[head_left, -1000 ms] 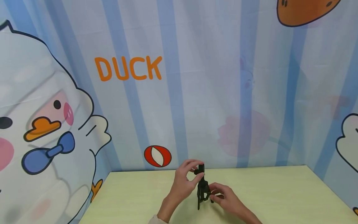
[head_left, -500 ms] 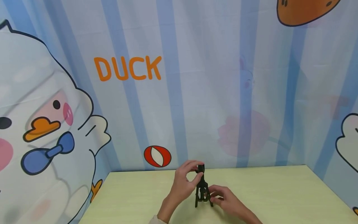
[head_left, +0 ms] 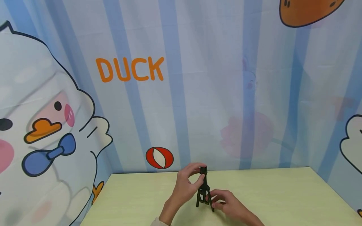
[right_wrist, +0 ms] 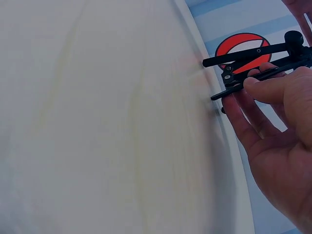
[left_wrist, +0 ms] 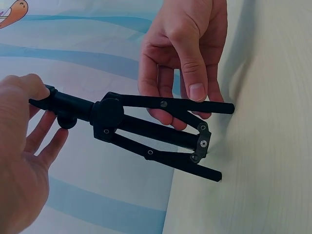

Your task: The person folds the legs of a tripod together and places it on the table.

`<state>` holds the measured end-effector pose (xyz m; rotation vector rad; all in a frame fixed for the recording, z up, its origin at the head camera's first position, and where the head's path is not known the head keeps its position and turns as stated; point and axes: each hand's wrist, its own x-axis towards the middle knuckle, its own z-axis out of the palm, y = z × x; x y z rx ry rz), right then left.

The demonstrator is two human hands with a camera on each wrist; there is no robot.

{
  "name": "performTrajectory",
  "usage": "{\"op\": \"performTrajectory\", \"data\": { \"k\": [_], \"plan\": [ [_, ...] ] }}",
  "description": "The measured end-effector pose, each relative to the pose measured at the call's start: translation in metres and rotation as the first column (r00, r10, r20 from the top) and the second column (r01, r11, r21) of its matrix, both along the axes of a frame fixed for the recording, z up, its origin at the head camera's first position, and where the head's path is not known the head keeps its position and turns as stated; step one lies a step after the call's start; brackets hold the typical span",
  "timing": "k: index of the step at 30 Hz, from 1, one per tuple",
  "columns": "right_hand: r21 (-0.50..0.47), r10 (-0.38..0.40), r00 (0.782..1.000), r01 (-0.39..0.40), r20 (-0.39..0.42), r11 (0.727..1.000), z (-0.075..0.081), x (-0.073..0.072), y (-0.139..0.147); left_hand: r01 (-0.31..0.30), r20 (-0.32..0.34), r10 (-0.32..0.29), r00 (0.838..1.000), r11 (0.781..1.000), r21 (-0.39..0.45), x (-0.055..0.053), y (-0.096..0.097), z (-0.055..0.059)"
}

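A small black tripod (head_left: 204, 187) stands roughly upright over the table, legs down and partly spread. Thumb and fingers of my left hand (head_left: 183, 188) grip its top end; a round knob (left_wrist: 67, 121) sticks out beside those fingers in the left wrist view. My right hand (head_left: 230, 203) pinches one leg (left_wrist: 214, 107) near its lower part, thumb on the near side and fingers behind. Hinged braces (left_wrist: 151, 152) join the legs to the centre column. In the right wrist view the right thumb (right_wrist: 265, 87) lies along a leg, and the tripod's top is cut off by the frame edge.
The pale yellow table (head_left: 135, 201) spreads out on both sides of the hands. Behind it hangs a blue-striped curtain (head_left: 203, 94) printed with a duck (head_left: 34, 78) and a red ball (head_left: 167, 157), close to the table's back edge.
The tripod has turned about its upright axis, so its legs show in a different arrangement. My right hand has shifted slightly lower along with the leg; the left hand stays at the top.
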<state>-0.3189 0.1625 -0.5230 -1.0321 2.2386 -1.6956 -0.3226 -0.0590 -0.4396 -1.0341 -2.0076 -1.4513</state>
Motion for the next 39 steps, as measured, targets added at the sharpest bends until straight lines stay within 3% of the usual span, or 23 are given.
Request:
{"op": "performTrajectory", "data": {
  "k": [25, 32, 39],
  "plan": [
    [0.022, -0.048, 0.999, 0.048, 0.001, 0.999, -0.0004, 0.0016, -0.0031, 0.048, 0.039, -0.049, 0.998, 0.998, 0.033, -0.0001, 0.0007, -0.0001],
    [0.008, -0.052, 0.998, 0.052, 0.017, 0.999, -0.0006, 0.0027, -0.0040, 0.039, 0.068, -0.040, 0.997, 0.999, 0.025, 0.0011, 0.0011, 0.0004],
    [0.026, -0.093, 0.996, 0.093, -0.005, 0.995, 0.0015, 0.0048, -0.0064, 0.035, 0.051, -0.036, 0.998, 0.999, 0.020, 0.0009, 0.0023, -0.0004]
  ]
}}
